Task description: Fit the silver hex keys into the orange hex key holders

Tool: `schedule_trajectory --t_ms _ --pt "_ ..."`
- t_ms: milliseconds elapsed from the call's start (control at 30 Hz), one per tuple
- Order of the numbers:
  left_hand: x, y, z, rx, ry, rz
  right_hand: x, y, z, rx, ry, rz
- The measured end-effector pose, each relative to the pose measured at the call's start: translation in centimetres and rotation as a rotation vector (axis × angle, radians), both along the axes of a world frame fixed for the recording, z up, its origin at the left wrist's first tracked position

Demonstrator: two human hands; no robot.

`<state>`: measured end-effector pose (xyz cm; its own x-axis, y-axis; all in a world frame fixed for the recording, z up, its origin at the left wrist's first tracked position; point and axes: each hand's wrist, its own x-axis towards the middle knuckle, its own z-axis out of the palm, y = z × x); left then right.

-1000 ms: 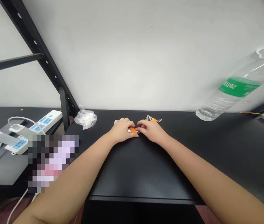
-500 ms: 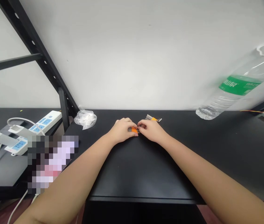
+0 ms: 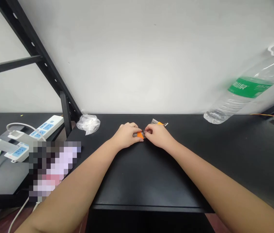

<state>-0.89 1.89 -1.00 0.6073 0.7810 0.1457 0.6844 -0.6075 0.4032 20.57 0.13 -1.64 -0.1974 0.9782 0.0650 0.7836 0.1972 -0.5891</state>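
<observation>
My left hand is closed around the left end of a small black-and-white striped piece with an orange patch, thumb on the near side and fingers on the far side. At the right end of that piece, my right hand pinches with thumb and forefinger. A small dark bit shows by those fingertips, too small to name. Just behind my right hand lies a second striped piece with orange, with a small shiny metal-looking part at its right end; my hand hides some of it.
Both forearms rest over a black table against a white wall. A crumpled clear plastic bag lies at the back left. At right, a large water bottle leans. Left are a power strip with cables, a black metal frame and a blurred-out area.
My right hand has shifted slightly right, showing a bit more of the orange patch and striped end. My left hand stays where it was.
</observation>
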Motion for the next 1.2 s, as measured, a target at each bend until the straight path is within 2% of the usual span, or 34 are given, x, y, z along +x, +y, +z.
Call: schedule_trajectory --t_ms 233,400,600,833,1033,1200 --pt "0.1 -0.3 0.3 0.004 0.003 -0.007 0.2 0.2 -0.2 -0.034 0.033 -0.026" --pt "0.0 -0.2 0.0 0.028 0.048 -0.046 0.4 0.2 -0.1 -0.05 0.057 -0.023" --pt "0.1 -0.4 0.1 0.022 0.075 -0.037 0.3 0.4 -0.3 -0.021 0.017 -0.012" --pt "0.2 -0.3 0.2 -0.016 0.042 0.007 0.5 0.0 0.1 0.096 -0.163 0.128" --pt "0.1 -0.2 0.6 -0.08 -0.033 0.025 1.9 -0.9 1.2 0.069 -0.079 0.288" --pt "0.1 -0.5 1.4 -0.187 -0.08 0.069 2.1 -1.2 1.0 0.098 -0.184 0.378"
